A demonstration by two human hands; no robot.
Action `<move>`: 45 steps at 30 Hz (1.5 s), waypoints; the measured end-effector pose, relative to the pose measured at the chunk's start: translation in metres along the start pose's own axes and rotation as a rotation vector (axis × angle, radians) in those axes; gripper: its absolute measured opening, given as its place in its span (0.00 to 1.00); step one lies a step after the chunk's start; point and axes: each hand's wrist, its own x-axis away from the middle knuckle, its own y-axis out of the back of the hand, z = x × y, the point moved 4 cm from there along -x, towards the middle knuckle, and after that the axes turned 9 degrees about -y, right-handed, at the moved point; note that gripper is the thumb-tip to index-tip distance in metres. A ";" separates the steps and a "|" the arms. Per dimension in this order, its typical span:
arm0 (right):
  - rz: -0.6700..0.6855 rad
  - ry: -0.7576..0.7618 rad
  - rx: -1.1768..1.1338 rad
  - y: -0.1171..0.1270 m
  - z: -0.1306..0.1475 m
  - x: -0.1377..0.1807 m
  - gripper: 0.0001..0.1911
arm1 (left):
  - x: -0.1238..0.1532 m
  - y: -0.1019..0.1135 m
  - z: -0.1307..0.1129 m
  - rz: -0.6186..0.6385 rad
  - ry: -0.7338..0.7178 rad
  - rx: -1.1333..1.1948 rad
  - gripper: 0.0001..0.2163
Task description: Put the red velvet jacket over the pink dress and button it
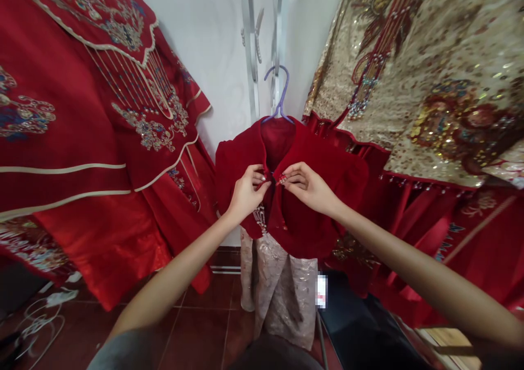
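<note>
Hands [246, 193] [314, 191] on red jacket's [309, 228] parted front edges [279, 209]

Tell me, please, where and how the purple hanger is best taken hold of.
Grip the purple hanger by its neck below the hook, probably best from the front: this slim part stands bare above the red jacket, whose cloth covers most of the hanger's shoulders.

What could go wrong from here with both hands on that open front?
First, a hard pull by the left hand or right hand might tilt or dislodge the hanger, since the red jacket hangs on it. Second, the beads just below the left hand might snag on fingers. Third, the gold garment hangs close by with a beaded hem, so the right arm might catch it, though the gap is hard to judge.
</note>
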 end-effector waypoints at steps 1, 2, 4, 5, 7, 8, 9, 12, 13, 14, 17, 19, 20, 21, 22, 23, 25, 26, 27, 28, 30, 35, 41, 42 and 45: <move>-0.016 0.006 -0.006 0.000 -0.001 -0.001 0.13 | 0.004 -0.001 0.001 -0.061 0.022 0.055 0.16; -0.033 0.010 -0.002 -0.001 -0.001 -0.002 0.13 | 0.007 -0.001 0.002 -0.105 0.036 0.105 0.15; -0.050 0.014 0.016 -0.002 0.000 -0.002 0.14 | 0.008 -0.002 0.001 -0.136 0.039 0.184 0.14; -0.054 0.017 0.026 -0.003 0.001 -0.002 0.14 | 0.008 -0.003 0.000 -0.128 0.036 0.209 0.13; -0.059 0.026 0.040 -0.005 0.003 -0.002 0.13 | 0.007 -0.003 -0.003 -0.116 0.033 0.240 0.11; -0.063 0.030 0.047 -0.005 0.003 -0.003 0.13 | 0.006 -0.002 -0.004 -0.119 0.035 0.249 0.11; -0.070 0.034 0.054 -0.006 0.003 -0.003 0.13 | 0.005 -0.002 -0.005 -0.126 0.039 0.255 0.11; -0.106 0.044 0.059 -0.006 0.003 -0.005 0.13 | 0.004 -0.002 -0.006 -0.116 0.056 0.255 0.10; -0.114 0.050 0.053 -0.006 0.003 -0.006 0.13 | 0.004 -0.002 -0.006 -0.101 0.055 0.251 0.09; -0.120 0.058 0.044 -0.006 0.003 -0.006 0.13 | 0.003 -0.003 -0.007 -0.087 0.049 0.241 0.08; -0.131 0.079 0.021 -0.006 0.002 -0.008 0.13 | 0.001 -0.001 -0.010 -0.052 0.016 0.169 0.06; -0.147 0.086 0.016 -0.006 0.002 -0.009 0.13 | -0.001 0.000 -0.016 -0.002 -0.029 0.084 0.05; -0.159 0.088 0.018 -0.006 0.003 -0.009 0.13 | -0.002 0.001 -0.019 0.026 -0.060 0.043 0.06; -0.173 0.091 0.024 -0.007 0.003 -0.010 0.13 | -0.003 0.001 -0.023 0.050 -0.091 0.008 0.06; -0.188 0.094 0.036 -0.007 0.004 -0.010 0.13 | -0.004 0.001 -0.026 0.069 -0.120 -0.022 0.07; -0.203 0.099 0.054 -0.007 0.004 -0.010 0.13 | -0.006 0.002 -0.029 0.081 -0.144 -0.048 0.07; -0.222 0.116 0.096 -0.007 0.006 -0.010 0.12 | -0.009 0.002 -0.032 0.093 -0.181 -0.100 0.05; -0.226 0.125 0.112 -0.007 0.006 -0.011 0.11 | -0.010 0.002 -0.033 0.107 -0.199 -0.129 0.05; -0.224 0.133 0.121 -0.006 0.006 -0.011 0.11 | -0.012 0.002 -0.034 0.125 -0.217 -0.160 0.05; -0.215 0.136 0.124 -0.005 0.006 -0.011 0.11 | -0.014 0.001 -0.035 0.145 -0.232 -0.190 0.06; -0.180 0.133 0.117 -0.003 0.005 -0.012 0.12 | -0.017 0.000 -0.035 0.187 -0.254 -0.245 0.06; -0.133 0.125 0.109 0.004 0.004 -0.015 0.17 | -0.025 0.000 -0.035 0.244 -0.273 -0.325 0.05; -0.147 0.104 0.083 0.011 0.001 -0.022 0.21 | -0.031 -0.005 -0.038 0.322 -0.326 -0.350 0.03; -0.151 0.102 0.075 0.013 0.000 -0.023 0.21 | -0.031 -0.006 -0.038 0.320 -0.336 -0.374 0.03; -0.150 0.092 0.049 0.018 -0.003 -0.026 0.24 | -0.033 -0.010 -0.039 0.314 -0.360 -0.444 0.03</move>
